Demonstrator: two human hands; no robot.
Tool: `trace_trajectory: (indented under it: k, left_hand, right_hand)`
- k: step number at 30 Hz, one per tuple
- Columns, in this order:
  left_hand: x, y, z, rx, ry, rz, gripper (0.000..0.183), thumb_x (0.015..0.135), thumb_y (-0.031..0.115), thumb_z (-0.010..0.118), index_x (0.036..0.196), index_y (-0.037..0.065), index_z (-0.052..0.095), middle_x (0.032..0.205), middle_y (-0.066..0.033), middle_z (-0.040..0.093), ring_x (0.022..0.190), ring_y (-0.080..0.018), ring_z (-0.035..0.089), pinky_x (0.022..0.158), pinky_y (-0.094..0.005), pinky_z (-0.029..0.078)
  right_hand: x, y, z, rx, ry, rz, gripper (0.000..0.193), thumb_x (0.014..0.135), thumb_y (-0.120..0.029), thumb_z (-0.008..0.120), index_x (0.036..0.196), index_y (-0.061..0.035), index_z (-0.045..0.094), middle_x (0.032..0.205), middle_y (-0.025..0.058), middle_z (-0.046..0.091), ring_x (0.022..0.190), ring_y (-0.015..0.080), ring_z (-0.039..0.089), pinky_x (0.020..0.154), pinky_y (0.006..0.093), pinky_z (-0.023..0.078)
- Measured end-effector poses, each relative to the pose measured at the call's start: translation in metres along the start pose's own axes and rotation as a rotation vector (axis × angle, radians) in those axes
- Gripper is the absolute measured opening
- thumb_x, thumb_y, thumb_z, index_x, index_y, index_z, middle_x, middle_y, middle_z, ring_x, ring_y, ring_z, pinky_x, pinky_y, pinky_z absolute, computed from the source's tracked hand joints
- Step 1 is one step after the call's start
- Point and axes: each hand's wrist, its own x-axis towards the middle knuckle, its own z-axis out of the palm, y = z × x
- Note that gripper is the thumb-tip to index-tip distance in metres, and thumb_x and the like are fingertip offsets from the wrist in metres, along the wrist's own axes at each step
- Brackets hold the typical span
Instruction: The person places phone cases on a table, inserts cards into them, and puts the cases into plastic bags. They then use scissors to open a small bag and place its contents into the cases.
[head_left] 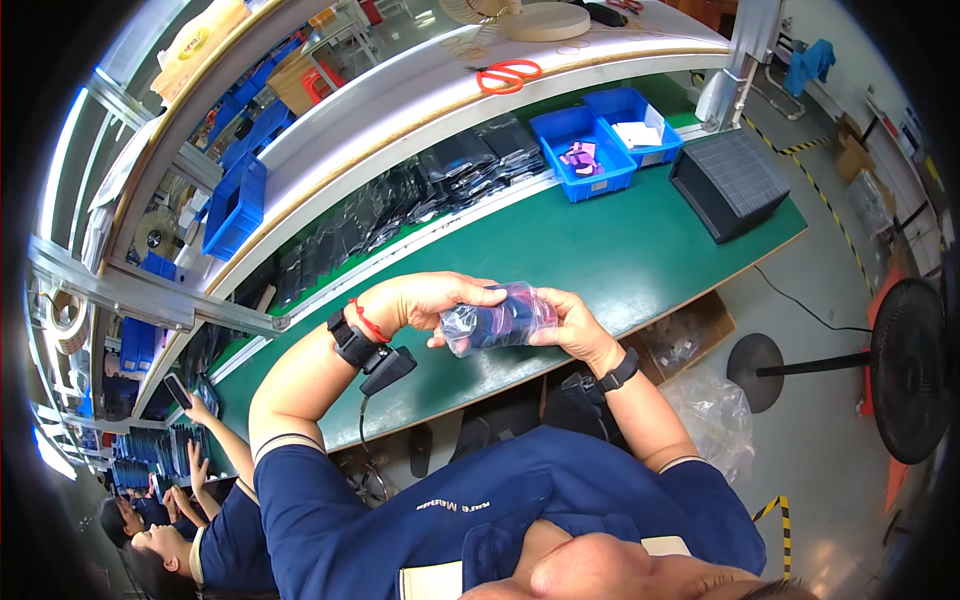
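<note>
Above the green bench, I hold a dark, flat block in a clear plastic bag point(500, 322) between both hands. The film is crinkled and shiny, with a purple tint showing through, so I cannot tell exactly what the block is. My left hand point(445, 298) grips its left end, thumb along the top and fingers partly hidden beneath. At the other end, my right hand point(572, 325) pinches the bag between thumb and fingers. The bag is lifted off the green bench top point(590, 250).
At the back stand blue bins, one holding purple pieces point(580, 160), beside a dark grey crate point(730, 185). Black bagged items point(350, 225) line the rear strip. Orange scissors point(508, 76) lie on the shelf above. A black fan point(905, 370) stands right; co-workers point(215, 530) sit left.
</note>
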Motion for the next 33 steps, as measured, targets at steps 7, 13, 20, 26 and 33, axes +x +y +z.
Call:
trace_trajectory:
  k: [7,13,20,26,33]
  left_hand:
    - [0.0,0.012,0.007,-0.004,0.035,-0.056,0.051,0.09,0.042,0.046,0.123,0.004,0.042,0.07,-0.0084,0.06,0.045,-0.0142,0.058,0.028,-0.0212,0.039]
    - [-0.002,-0.002,-0.004,-0.172,0.163,-0.124,0.049,0.084,0.051,0.054,0.102,0.005,0.059,0.058,-0.0046,0.057,0.036,-0.0098,0.048,0.028,-0.0199,0.027]
    - [0.008,0.004,0.004,-0.232,0.039,0.013,0.051,0.087,0.046,0.051,0.096,-0.004,0.057,0.062,-0.0101,0.06,0.039,-0.0147,0.055,0.025,-0.0222,0.038]
    - [0.007,0.014,0.003,-0.103,0.101,-0.065,0.051,0.088,0.046,0.048,0.102,-0.003,0.055,0.066,-0.0144,0.061,0.041,-0.017,0.057,0.026,-0.0227,0.04]
    - [0.004,0.009,-0.003,-0.217,-0.05,-0.019,0.048,0.088,0.043,0.049,0.105,-0.002,0.053,0.066,-0.0145,0.061,0.042,-0.0181,0.058,0.026,-0.0237,0.043]
  right_hand:
    - [0.001,0.001,0.003,0.016,0.076,-0.06,0.047,0.067,0.001,0.071,0.112,-0.0002,0.055,0.108,0.0044,0.059,0.097,0.012,0.055,0.089,0.0276,0.043]
    - [-0.005,-0.013,-0.01,0.058,0.176,-0.09,0.042,0.068,0.0,0.071,0.107,0.0003,0.057,0.104,0.0065,0.06,0.092,0.0124,0.058,0.083,0.0265,0.046]
    - [0.008,-0.006,0.01,0.195,0.112,-0.012,0.06,0.067,-0.002,0.071,0.123,0.001,0.047,0.114,0.0086,0.056,0.104,0.0169,0.055,0.093,0.0306,0.043]
    - [0.015,0.013,0.004,0.421,0.13,-0.089,0.063,0.066,-0.006,0.072,0.123,0.0003,0.046,0.116,0.0097,0.055,0.108,0.0211,0.053,0.094,0.0354,0.043]
    - [0.004,-0.007,0.001,0.271,0.174,-0.066,0.064,0.064,-0.004,0.074,0.121,0.0,0.046,0.116,0.0092,0.055,0.107,0.0207,0.054,0.093,0.0346,0.044]
